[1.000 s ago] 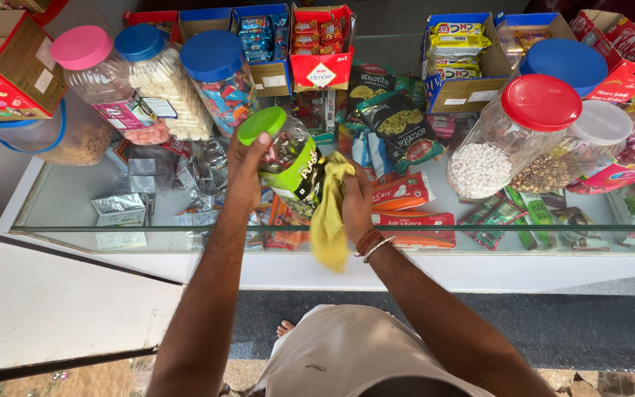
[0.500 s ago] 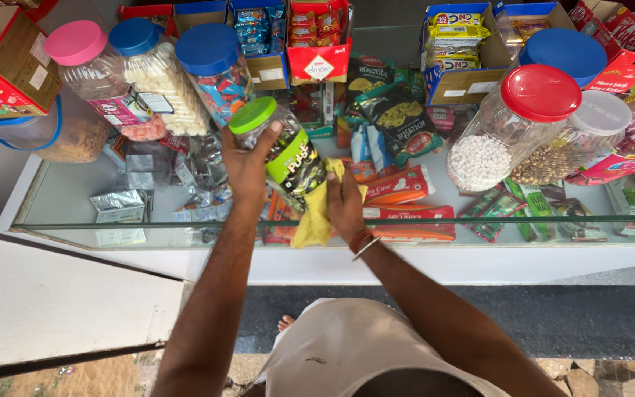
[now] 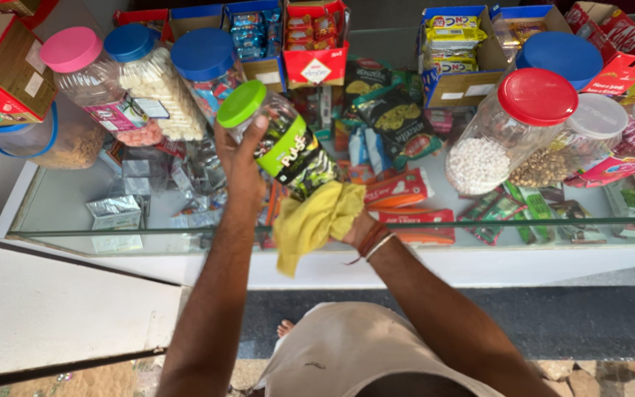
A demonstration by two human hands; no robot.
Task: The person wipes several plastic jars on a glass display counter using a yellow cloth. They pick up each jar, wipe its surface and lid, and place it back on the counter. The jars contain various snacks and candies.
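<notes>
My left hand point(image 3: 238, 160) grips a clear plastic jar with a green lid point(image 3: 279, 138), tilted over the glass counter point(image 3: 60, 202). A green and black label wraps the jar. My right hand point(image 3: 350, 224) is mostly hidden under a yellow cloth point(image 3: 316, 220), which it presses against the jar's lower end. Red and white bands circle my right wrist.
Big sweet jars with pink point(image 3: 75, 51), blue point(image 3: 200, 55) and red point(image 3: 534, 95) lids stand on the counter. Open cardboard boxes of packets line the back edge. Snack packets lie under the glass. A grey mat and dirt floor lie below.
The jar has tipped further with its lid swinging left. The cloth in my right hand has slid from the jar's side toward its lower end.
</notes>
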